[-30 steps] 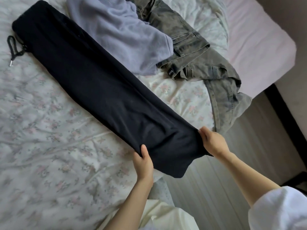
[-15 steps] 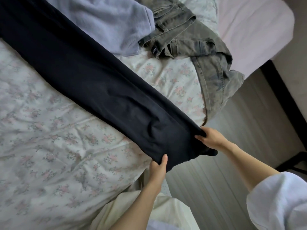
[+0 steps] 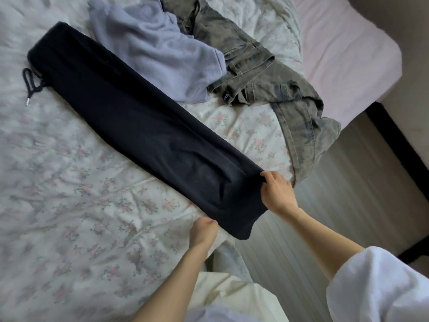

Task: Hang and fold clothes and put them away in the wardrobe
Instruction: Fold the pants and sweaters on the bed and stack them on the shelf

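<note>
Three garments lie on the bed (image 3: 69, 205) — one pair of black pants (image 3: 139, 126), one lilac sweater (image 3: 160, 52) and one pair of grey jeans (image 3: 262, 73). The black pants are folded lengthwise into a long strip that runs diagonally across the flowered bedcover, waistband at the far left with one drawstring (image 3: 32, 83) trailing beside it, leg ends at the near edge of the bed and hanging slightly over it. Two hands hold those leg ends: the right hand (image 3: 277, 194) pinches the far corner of the hem between thumb and fingers, its grip clenched on the cloth, while the left hand (image 3: 203, 231) grips the near corner, fingers curled under the fabric's edge. The sweater lies crumpled just beyond the pants, touching their far side, and the jeans sprawl beside it, one leg draping off the bed's edge near the right hand.
</note>
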The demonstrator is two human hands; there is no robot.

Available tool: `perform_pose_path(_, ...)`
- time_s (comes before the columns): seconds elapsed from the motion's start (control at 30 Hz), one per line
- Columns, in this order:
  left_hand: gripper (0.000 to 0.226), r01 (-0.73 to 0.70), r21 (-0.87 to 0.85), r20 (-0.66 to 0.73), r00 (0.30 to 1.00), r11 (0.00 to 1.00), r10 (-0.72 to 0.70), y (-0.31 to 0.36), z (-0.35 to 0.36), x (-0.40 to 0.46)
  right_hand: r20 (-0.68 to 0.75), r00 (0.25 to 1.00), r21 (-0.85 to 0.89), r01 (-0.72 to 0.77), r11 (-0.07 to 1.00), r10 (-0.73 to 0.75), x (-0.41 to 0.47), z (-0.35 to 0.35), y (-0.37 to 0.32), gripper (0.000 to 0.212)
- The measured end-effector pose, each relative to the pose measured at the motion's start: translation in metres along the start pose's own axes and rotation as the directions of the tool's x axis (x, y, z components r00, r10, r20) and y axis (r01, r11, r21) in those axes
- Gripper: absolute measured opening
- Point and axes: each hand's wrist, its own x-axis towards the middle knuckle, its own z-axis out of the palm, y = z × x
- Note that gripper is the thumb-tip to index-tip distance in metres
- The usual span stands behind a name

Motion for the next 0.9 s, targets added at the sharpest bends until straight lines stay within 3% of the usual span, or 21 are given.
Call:
perform_pose_path(0.1,0.013,-0.141,-0.005,-0.169,0.976,0.990,0.138,0.021,-0.055,0.004,-0.119,0.981,-0.009,0.155,0.988,-0.155,0.012,-0.011,-0.055,0.039)
perform_pose_path(0.17,0.014,-0.212,0.027,-0.237,0.948,0.977,0.212,0.032,-0.089,0.009,-0.125,0.962,-0.021,0.241,0.970,-0.241,0.021,-0.018,-0.086,0.038)
perform_pose_path(0.4,0.022,-0.260,0.029,-0.431,0.868,0.965,0.247,0.061,-0.221,0.069,-0.088,0.854,-0.112,0.504,0.857,-0.513,0.073,-0.040,-0.215,0.039)
perform_pose_path(0.53,0.031,-0.320,0.127,-0.546,0.768,0.939,0.335,0.075,-0.298,0.113,-0.046,0.801,-0.186,0.579,0.793,-0.596,0.120,-0.047,-0.294,0.045)
perform_pose_path(0.63,0.039,-0.289,0.230,-0.625,0.688,0.929,0.369,0.087,-0.343,0.147,0.019,0.753,-0.273,0.636,0.721,-0.657,0.152,-0.049,-0.340,0.051)
perform_pose_path(0.8,0.059,-0.228,0.234,-0.662,0.674,0.945,0.327,0.122,-0.397,0.194,0.089,0.699,-0.474,0.656,0.587,-0.709,0.202,-0.055,-0.397,0.056)
perform_pose_path(0.9,0.071,-0.201,0.352,-0.653,0.647,0.914,0.393,0.144,-0.419,0.221,0.103,0.695,-0.593,0.617,0.517,-0.712,0.234,-0.055,-0.411,0.060)
